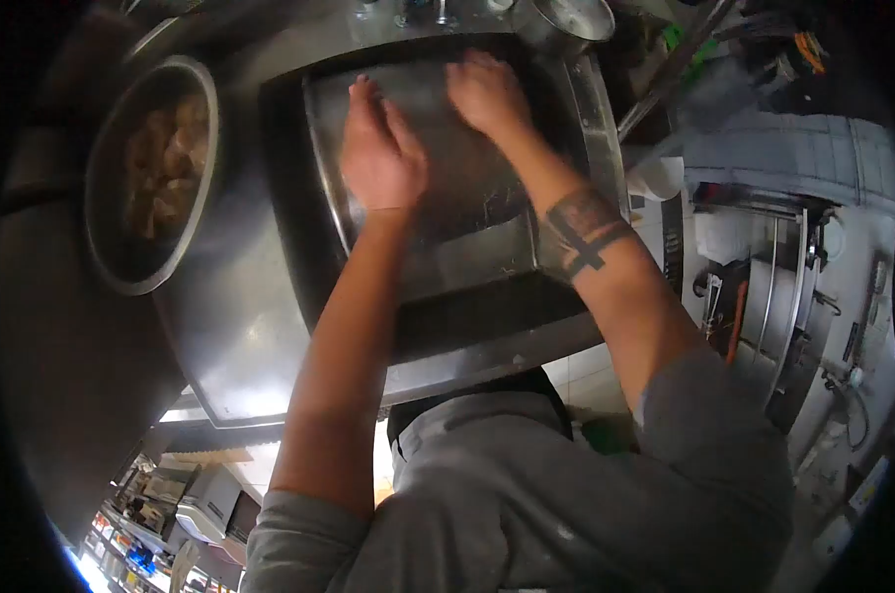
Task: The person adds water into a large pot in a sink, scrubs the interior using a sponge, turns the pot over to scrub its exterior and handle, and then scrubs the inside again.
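Note:
Both my hands are over a metal sink (438,267) with a dark rim. My left hand (381,148) is on the left side, fingers stretched forward and the thumb apart, holding nothing I can see. My right hand (485,94) is a little farther forward and to the right, apart from the left. Its fingers look bent and are smeared by motion, so what lies under them is hidden. The basin floor below the hands is blurred, with a few pale marks on it.
Left of the sink, a large metal bowl (208,188) holds pale brown pieces (166,163), perhaps meat. A round metal pot (578,18) stands beyond the sink's far right corner. Metal fittings (443,14) stand behind the sink. Shelving with a metal rail (801,267) is at right.

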The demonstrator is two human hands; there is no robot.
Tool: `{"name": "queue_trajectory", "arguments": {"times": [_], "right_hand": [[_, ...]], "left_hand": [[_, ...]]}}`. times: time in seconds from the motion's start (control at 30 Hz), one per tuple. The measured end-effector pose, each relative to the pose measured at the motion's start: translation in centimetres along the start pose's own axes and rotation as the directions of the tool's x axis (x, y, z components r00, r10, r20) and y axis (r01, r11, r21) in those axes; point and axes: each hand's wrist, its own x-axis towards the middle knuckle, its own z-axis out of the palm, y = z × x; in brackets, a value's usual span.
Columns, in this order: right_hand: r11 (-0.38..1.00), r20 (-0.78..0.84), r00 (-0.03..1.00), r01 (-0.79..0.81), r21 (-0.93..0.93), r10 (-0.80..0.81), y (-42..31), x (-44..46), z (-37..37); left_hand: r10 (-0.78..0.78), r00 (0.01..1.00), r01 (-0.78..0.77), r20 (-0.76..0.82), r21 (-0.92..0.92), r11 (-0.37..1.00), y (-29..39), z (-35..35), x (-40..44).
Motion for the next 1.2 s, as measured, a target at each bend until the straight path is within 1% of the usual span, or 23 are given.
{"name": "queue_trajectory", "arguments": {"times": [0.07,0.1,0.13,0.17,0.23,0.27,0.3,0.37,0.4,0.47,0.6,0.67,0.7,0.77,0.8,0.87,0.97,1.0,1.03,1.1,1.13,1.17,1.2], "right_hand": [[0.998,0.256,0.964,-0.067,-0.018,0.07,-1.2,-1.9,-0.5],[0.997,0.02,0.997,0.079,0.018,-0.079,-2.6,-7.9,-0.3],[0.974,-0.22,0.951,0.228,0.016,-0.219,-3.1,-11.3,0.2],[0.975,-0.221,0.951,0.224,0.009,-0.216,-1.1,-12.1,0.2],[0.876,-0.203,0.977,0.036,0.48,0.071,4.0,-13.0,0.2],[0.998,-0.315,0.947,0.045,-0.054,-0.059,6.0,-9.6,1.0],[0.998,-0.314,0.948,0.038,-0.048,-0.051,5.0,-7.1,0.0],[0.983,0.11,0.983,0.159,-0.088,-0.149,-0.3,-2.5,-2.9],[0.984,0.112,0.983,0.156,-0.088,-0.146,-2.0,-4.1,-1.7],[0.931,-0.336,0.91,0.315,0.186,-0.241,-5.2,-10.3,1.0],[0.92,-0.234,0.913,0.369,0.129,-0.333,2.9,-12.2,1.0],[0.922,-0.23,0.914,0.265,-0.283,-0.333,2.7,-5.4,-0.1],[0.926,-0.23,0.917,0.261,-0.271,-0.325,1.4,-5.6,1.7],[0.887,-0.461,0.795,0.461,0.037,-0.394,-1.7,-4.7,5.2],[0.883,-0.459,0.794,0.467,0.042,-0.398,-2.8,-6.4,4.4],[0.908,-0.239,0.917,0.368,0.198,-0.32,-4.9,-11.0,1.2],[0.822,-0.257,0.917,0.391,0.414,-0.307,-3.3,-10.3,1.4],[0.841,-0.216,0.925,0.374,0.391,-0.311,-3.3,-10.1,1.3],[0.832,-0.213,0.92,0.388,0.397,-0.328,-3.5,-10.0,1.4],[0.899,-0.231,0.897,0.414,0.139,-0.378,-3.9,-10.1,1.8],[0.891,-0.229,0.889,0.433,0.138,-0.397,-3.8,-9.5,1.9],[0.88,-0.242,0.883,0.446,0.164,-0.402,-3.5,-8.3,2.0],[0.87,-0.251,0.88,0.453,0.193,-0.403,-3.3,-7.1,2.4]], "left_hand": [[-0.017,1.0,0.017,0.02,-0.008,1.0,0.5,-0.2,0.1],[-0.05,0.998,0.05,0.031,-0.01,0.999,0.6,-0.3,0.2],[-0.023,0.999,0.023,0.023,0.006,1.0,0.0,-0.2,0.2],[-0.023,0.999,0.023,0.025,-0.002,1.0,0.1,-0.1,0.1],[0.009,1.0,-0.009,0.005,-0.019,1.0,0.0,-0.2,0.2],[0.011,1.0,-0.011,0.008,-0.014,1.0,-0.1,-0.2,0.2],[0.017,1.0,-0.017,0.006,-0.001,1.0,0.0,-0.1,0.1],[0.021,1.0,-0.021,0.013,0.01,1.0,0.0,0.1,-0.2],[0.026,1.0,-0.026,-0.001,0.013,1.0,-0.1,0.1,-0.1],[-0.031,0.999,0.031,0.021,0.007,0.999,0.3,-0.1,0.1],[0.028,0.999,-0.029,-0.03,-0.044,0.999,-0.4,0.0,0.4],[-0.017,1.0,0.016,-0.003,-0.057,0.998,0.2,-0.2,0.1],[-0.015,1.0,0.015,0.006,-0.047,0.999,0.2,-0.3,-0.3],[-0.041,0.998,0.044,0.042,-0.091,0.995,-0.1,-0.4,0.4],[-0.044,0.998,0.047,0.037,-0.084,0.995,-0.1,-0.7,0.5],[-0.11,0.99,0.124,0.086,-0.173,0.977,0.1,-1.1,0.7],[0.012,0.999,-0.003,0.044,-0.209,0.978,-0.8,-4.2,0.9],[0.16,0.987,-0.161,-0.02,-0.05,0.986,-1.0,-6.4,0.3],[0.248,0.969,-0.235,-0.011,0.271,0.933,-0.5,-8.4,-0.8],[-0.001,0.998,0.024,-0.062,0.37,0.929,-3.3,-8.5,-4.4],[-0.294,0.952,0.251,0.087,0.329,0.91,-3.0,-8.8,-5.0],[-0.544,0.803,0.464,0.242,0.317,0.827,-2.8,-8.7,-5.6],[-0.366,0.922,0.331,0.129,0.231,0.915,-4.0,-7.8,-6.6]]}}
